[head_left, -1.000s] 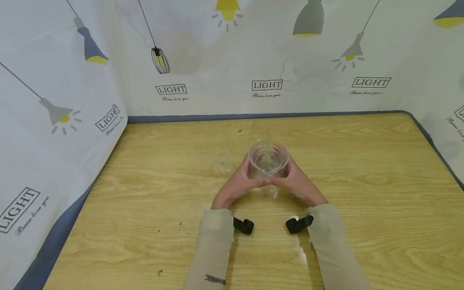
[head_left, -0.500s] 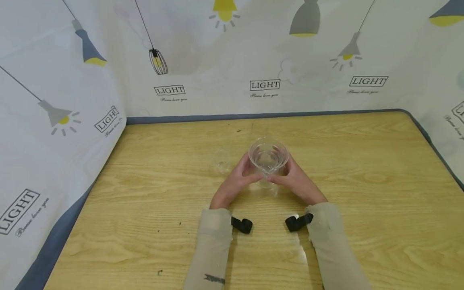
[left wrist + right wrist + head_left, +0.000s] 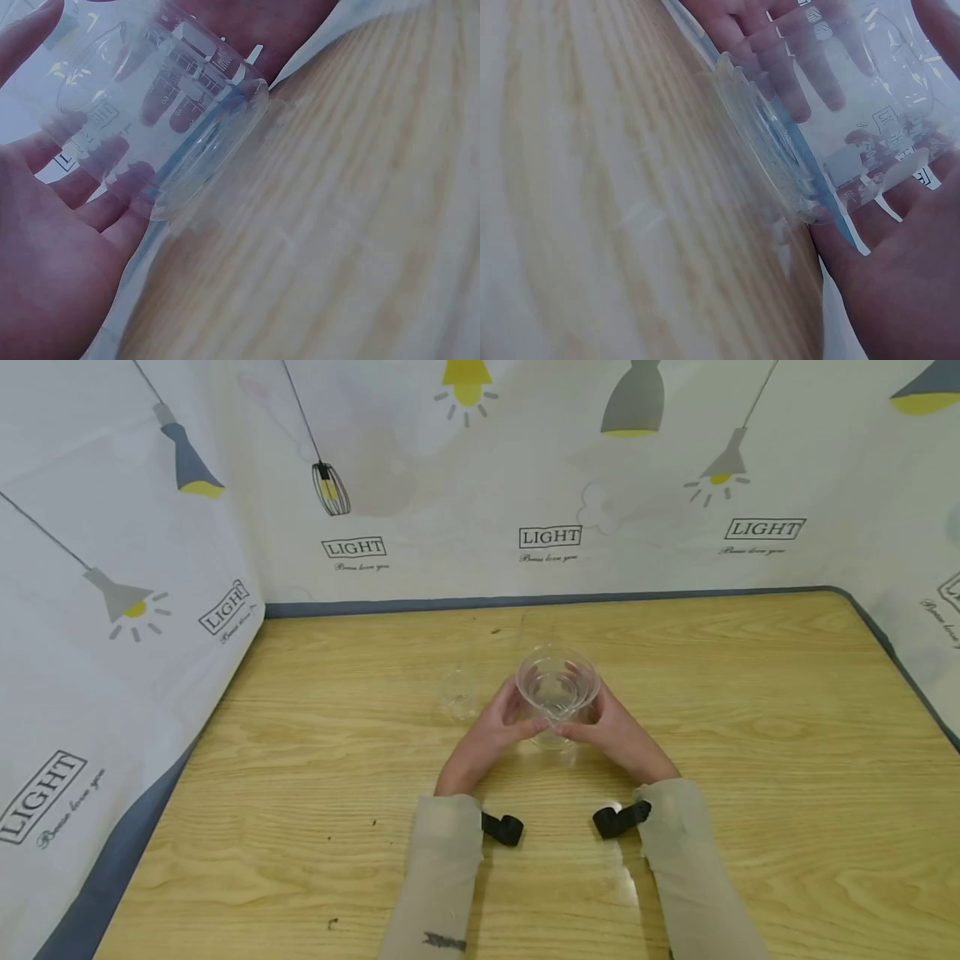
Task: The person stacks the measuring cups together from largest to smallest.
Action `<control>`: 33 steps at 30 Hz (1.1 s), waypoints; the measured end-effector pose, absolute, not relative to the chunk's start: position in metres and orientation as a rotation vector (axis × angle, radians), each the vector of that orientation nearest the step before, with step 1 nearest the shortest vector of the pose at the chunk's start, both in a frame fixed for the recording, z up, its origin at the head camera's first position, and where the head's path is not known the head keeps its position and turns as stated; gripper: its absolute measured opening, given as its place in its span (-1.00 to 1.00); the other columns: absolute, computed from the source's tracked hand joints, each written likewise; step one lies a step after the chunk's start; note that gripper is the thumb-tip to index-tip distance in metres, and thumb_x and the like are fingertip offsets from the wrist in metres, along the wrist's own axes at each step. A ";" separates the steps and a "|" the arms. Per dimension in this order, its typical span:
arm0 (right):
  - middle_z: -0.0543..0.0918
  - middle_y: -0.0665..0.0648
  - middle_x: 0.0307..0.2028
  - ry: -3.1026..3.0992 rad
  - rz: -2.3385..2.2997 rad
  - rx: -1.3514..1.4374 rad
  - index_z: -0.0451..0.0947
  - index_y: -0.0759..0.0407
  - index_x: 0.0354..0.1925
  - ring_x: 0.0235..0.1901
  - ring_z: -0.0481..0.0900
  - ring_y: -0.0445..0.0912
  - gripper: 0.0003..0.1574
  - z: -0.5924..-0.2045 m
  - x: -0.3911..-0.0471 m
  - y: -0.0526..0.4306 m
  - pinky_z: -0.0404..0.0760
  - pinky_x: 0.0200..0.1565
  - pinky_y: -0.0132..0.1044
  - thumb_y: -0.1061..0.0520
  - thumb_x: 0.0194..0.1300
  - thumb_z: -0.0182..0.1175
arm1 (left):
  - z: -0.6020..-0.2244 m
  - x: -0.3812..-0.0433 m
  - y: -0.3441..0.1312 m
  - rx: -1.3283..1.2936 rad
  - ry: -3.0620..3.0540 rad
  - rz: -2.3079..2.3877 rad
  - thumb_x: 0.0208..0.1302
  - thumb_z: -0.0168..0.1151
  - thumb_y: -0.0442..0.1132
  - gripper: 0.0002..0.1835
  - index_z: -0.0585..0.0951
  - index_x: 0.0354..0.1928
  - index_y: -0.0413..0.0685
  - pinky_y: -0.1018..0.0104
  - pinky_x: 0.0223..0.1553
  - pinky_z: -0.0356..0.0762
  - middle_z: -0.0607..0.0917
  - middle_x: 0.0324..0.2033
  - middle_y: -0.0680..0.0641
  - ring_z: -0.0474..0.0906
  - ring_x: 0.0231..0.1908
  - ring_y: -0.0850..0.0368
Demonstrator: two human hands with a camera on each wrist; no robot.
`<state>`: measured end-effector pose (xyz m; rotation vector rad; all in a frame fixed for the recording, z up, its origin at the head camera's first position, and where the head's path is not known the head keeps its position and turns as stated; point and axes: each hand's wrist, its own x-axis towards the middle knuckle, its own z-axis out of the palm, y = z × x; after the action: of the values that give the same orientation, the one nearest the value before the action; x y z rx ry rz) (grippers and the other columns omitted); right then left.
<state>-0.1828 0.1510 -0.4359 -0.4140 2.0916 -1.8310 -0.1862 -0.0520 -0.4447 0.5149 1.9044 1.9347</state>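
Observation:
A clear graduated beaker (image 3: 557, 685) stands upright near the middle of the table, between both hands. My left hand (image 3: 487, 735) grips it from the left, fingers curved around the wall and thumb across the near side. From the right, my right hand (image 3: 622, 739) holds it the same way, the two thumb tips close together at the front. Printed scale marks show on the beaker (image 3: 180, 90) in the left wrist view. In the right wrist view, the base of the beaker (image 3: 780, 150) is at or just above the tabletop; I cannot tell which.
Just left of the beaker stands a smaller clear vessel (image 3: 459, 695), hard to make out against the wood. The wooden table (image 3: 300, 777) meets a white curtain (image 3: 450, 493) printed with lamps at the back and sides. A black strap mount (image 3: 504, 828) sits on the left sleeve.
The thumb tips, which met in front of the beaker a second ago, have shifted slightly up and apart. Both hands keep holding the beaker in nearly the same spot.

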 end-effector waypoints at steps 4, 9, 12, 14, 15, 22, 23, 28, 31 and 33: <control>0.04 -0.03 0.31 2.069 -1.855 -0.422 -0.18 -0.20 0.36 0.29 -0.03 -0.11 0.10 -0.437 -0.184 0.152 -0.06 0.24 0.01 0.10 0.07 0.29 | -0.441 -0.184 -0.050 0.464 1.966 1.923 0.09 0.26 -0.07 -0.19 0.04 0.33 0.33 0.15 0.23 0.01 0.16 0.29 0.11 0.03 0.28 0.18; 0.06 -0.02 0.30 2.055 -1.869 -0.419 -0.16 -0.18 0.35 0.28 -0.02 -0.11 0.09 -0.439 -0.185 0.153 -0.07 0.25 0.00 0.12 0.06 0.30 | -0.437 -0.184 -0.049 0.491 2.014 1.998 0.09 0.27 -0.09 -0.24 0.12 0.31 0.30 0.16 0.23 0.00 0.23 0.25 0.12 0.07 0.26 0.17; 0.06 -0.02 0.30 2.054 -1.870 -0.418 -0.17 -0.16 0.36 0.28 -0.01 -0.11 0.09 -0.440 -0.185 0.153 -0.08 0.25 0.00 0.14 0.06 0.29 | -0.436 -0.183 -0.050 0.503 2.011 2.027 0.12 0.24 -0.11 -0.28 0.15 0.30 0.24 0.11 0.23 0.01 0.25 0.25 0.11 0.09 0.26 0.13; 0.04 -0.02 0.31 2.054 -1.869 -0.418 -0.18 -0.15 0.36 0.29 -0.02 -0.10 0.08 -0.440 -0.185 0.152 -0.09 0.25 0.01 0.15 0.07 0.28 | -0.435 -0.182 -0.051 0.514 2.005 2.029 0.14 0.21 -0.11 -0.30 0.15 0.31 0.24 0.09 0.22 0.02 0.24 0.26 0.10 0.08 0.26 0.11; 0.03 -0.02 0.31 2.055 -1.867 -0.417 -0.18 -0.15 0.36 0.29 -0.02 -0.10 0.08 -0.440 -0.185 0.152 -0.09 0.25 0.01 0.15 0.08 0.28 | -0.434 -0.182 -0.052 0.519 2.003 2.028 0.16 0.20 -0.11 -0.31 0.15 0.31 0.24 0.09 0.22 0.02 0.24 0.26 0.10 0.08 0.26 0.10; 0.04 -0.01 0.31 2.051 -1.853 -0.424 -0.20 -0.16 0.36 0.28 -0.01 -0.07 0.08 -0.440 -0.185 0.152 -0.07 0.24 0.04 0.15 0.09 0.27 | -0.433 -0.178 -0.055 0.558 2.036 2.014 0.22 0.12 -0.11 -0.34 0.12 0.33 0.20 0.05 0.20 0.06 0.21 0.28 0.07 0.09 0.26 0.08; 0.05 0.00 0.31 2.048 -1.855 -0.425 -0.20 -0.14 0.37 0.28 0.00 -0.07 0.09 -0.440 -0.186 0.152 -0.06 0.24 0.04 0.14 0.09 0.27 | -0.433 -0.177 -0.055 0.563 2.050 2.013 0.23 0.12 -0.11 -0.35 0.12 0.33 0.18 0.03 0.19 0.07 0.20 0.28 0.07 0.09 0.26 0.07; 0.07 0.00 0.30 2.027 -1.891 -0.431 -0.19 -0.09 0.37 0.28 0.00 -0.07 0.09 -0.442 -0.187 0.152 -0.08 0.25 -0.01 0.16 0.07 0.28 | -0.429 -0.176 -0.054 0.575 2.138 2.072 0.24 0.11 -0.15 -0.42 0.22 0.29 0.03 0.06 0.15 0.19 0.26 0.23 -0.01 0.18 0.21 -0.02; 0.06 -0.01 0.31 2.027 -1.897 -0.421 -0.18 -0.11 0.36 0.28 0.00 -0.08 0.08 -0.442 -0.187 0.152 -0.08 0.25 -0.04 0.20 0.08 0.27 | -0.427 -0.176 -0.055 0.572 2.207 2.136 0.26 0.08 -0.18 -0.50 0.29 0.23 -0.08 0.16 0.10 0.29 0.34 0.14 -0.08 0.28 0.14 -0.04; 0.04 -0.01 0.31 2.035 -1.891 -0.412 -0.19 -0.12 0.36 0.29 0.00 -0.08 0.08 -0.442 -0.187 0.152 -0.08 0.25 -0.04 0.22 0.09 0.26 | -0.424 -0.175 -0.056 0.540 2.266 2.147 0.27 0.06 -0.19 -0.55 0.34 0.20 -0.08 0.23 0.02 0.38 0.40 0.08 -0.09 0.35 0.08 -0.03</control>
<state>-0.1869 0.1523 -0.4417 -0.4124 2.0345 -1.8914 -0.1748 -0.0565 -0.4244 0.5396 2.2660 2.1473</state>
